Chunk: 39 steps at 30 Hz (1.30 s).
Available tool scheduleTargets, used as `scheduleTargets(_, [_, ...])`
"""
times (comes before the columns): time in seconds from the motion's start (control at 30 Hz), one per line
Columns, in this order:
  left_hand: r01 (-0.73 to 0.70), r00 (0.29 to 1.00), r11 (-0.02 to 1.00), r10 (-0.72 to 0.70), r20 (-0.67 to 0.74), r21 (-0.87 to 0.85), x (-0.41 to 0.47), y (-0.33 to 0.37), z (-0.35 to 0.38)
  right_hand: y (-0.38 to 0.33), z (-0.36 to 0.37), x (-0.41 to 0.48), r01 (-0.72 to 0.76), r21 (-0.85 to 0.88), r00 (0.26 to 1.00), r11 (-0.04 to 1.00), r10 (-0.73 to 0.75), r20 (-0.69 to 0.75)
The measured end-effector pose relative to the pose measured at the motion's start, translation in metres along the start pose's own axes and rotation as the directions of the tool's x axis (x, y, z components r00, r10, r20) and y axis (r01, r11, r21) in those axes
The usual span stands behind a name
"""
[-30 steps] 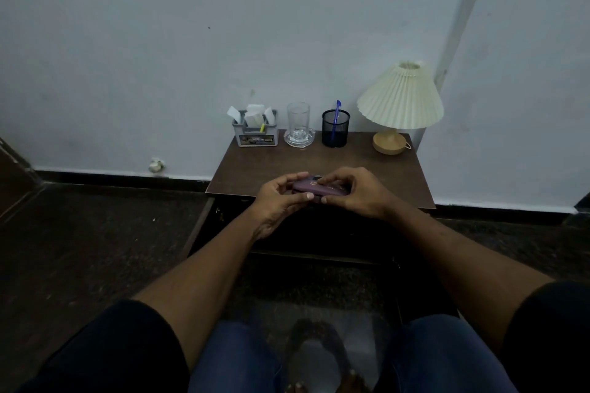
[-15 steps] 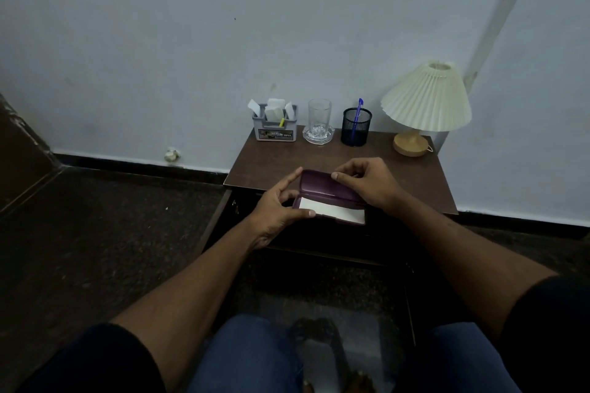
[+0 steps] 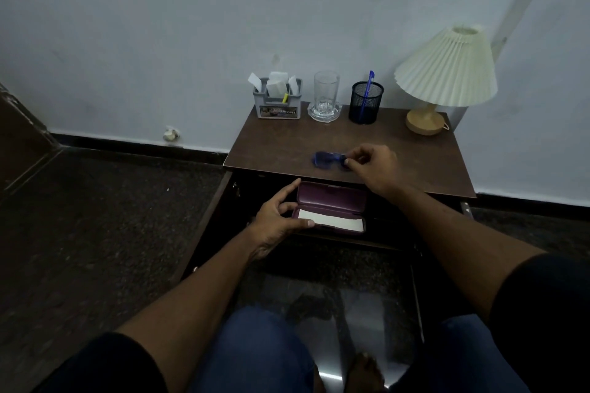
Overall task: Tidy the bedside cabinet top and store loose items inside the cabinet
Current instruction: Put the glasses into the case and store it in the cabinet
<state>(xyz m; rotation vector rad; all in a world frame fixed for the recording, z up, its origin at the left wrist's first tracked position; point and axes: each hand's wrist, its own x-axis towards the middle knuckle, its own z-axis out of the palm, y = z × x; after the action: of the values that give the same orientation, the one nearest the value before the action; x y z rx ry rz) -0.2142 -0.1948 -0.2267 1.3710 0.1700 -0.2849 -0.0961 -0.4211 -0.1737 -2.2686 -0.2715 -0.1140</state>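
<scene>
while the left hand (image 3: 281, 217) grips the open purple glasses case (image 3: 332, 209) at its left end, the right hand (image 3: 372, 166) pinches the blue glasses (image 3: 327, 159) just left of its fingertips, on the cabinet top (image 3: 271, 150). fold arms flat, lower lenses onto the white lining, keep case level.

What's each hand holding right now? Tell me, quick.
Left hand: holding the open purple glasses case at its left end.
Right hand: fingers pinched on the blue glasses over the cabinet top.
</scene>
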Motion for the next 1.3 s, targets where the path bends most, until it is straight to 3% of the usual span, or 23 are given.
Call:
scheduleTargets(0.17, [0.019,1.000,1.000,-0.019,-0.016,-0.016,0.010,-0.012,0.002,0.016,0.011,0.019,0.050,-0.240,0.998,0.969,-0.038,0.055])
scheduleTargets(0.5, [0.023,0.999,1.000,-0.023,-0.042,-0.012,0.024,-0.022,0.000,0.005,0.033,0.038,0.133,-0.455,0.985,0.880,-0.067,0.158])
scheduleTargets(0.83, [-0.008,0.998,1.000,0.008,-0.059,0.006,0.025,-0.017,0.004,0.008,0.034,0.039,0.021,-0.359,0.991,0.933,0.028,0.132])
scheduleTargets(1.1, [-0.072,0.991,0.997,0.075,-0.109,0.026,0.021,-0.005,0.013,-0.015,0.002,0.026,0.100,-0.101,0.995,0.990,-0.099,0.015])
scheduleTargets(1.3, [-0.120,0.981,0.992,0.123,-0.153,0.030,0.014,0.012,0.028,-0.030,-0.014,-0.022,0.215,-0.053,0.976,0.975,-0.212,0.054])
